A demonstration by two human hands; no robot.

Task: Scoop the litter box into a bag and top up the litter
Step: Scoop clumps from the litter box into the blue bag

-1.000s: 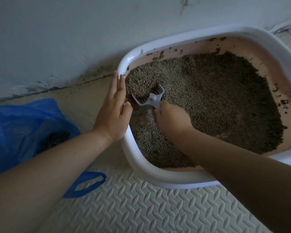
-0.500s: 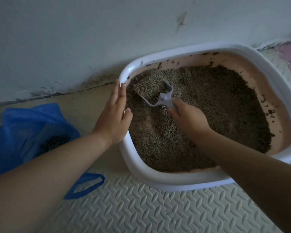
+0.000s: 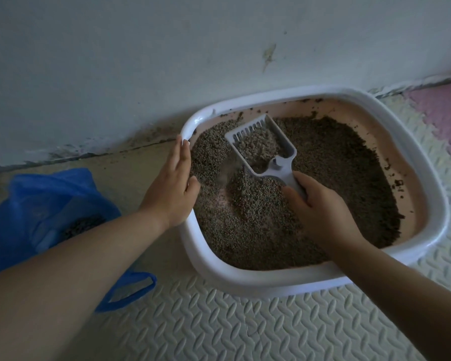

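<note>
Scoop (image 3: 280, 166) now raised w/ litter (image 3: 257, 147), R hand (image 3: 320, 204) holding, L hand (image 3: 171, 194) unmoved

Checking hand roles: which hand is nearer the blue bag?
Left. The left hand rests on the litter box rim, toward the bag; the right hand grips the scoop inside the box, farther off.
</note>
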